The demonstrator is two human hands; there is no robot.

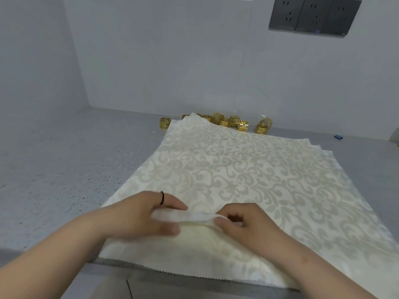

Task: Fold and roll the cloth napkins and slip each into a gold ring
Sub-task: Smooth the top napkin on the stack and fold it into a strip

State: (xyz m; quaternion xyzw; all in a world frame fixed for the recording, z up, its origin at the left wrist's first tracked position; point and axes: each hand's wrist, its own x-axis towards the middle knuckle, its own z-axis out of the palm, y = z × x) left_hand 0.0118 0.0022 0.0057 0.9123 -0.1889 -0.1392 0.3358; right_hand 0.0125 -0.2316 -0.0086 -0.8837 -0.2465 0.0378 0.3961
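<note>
Nearest the viewer, the left hand (149, 214) and the right hand (239, 219) both pinch a raised fold of the top napkin (248, 169) near its front edge, fingers curled and clamped on the cloth. This looks like the very start of folding: the napkin is otherwise spread flat on the grey counter (64, 160), its zigzag front edge hanging just over the counter's lip. Beneath it, offset corners at the far right suggest at least 2 more napkins stacked under it. Farther back, by the wall, the gold rings (233, 123) lie loose in a cluster, about 8, none holding a napkin. By this view, no roll is finished; nearly everything remains.
</note>
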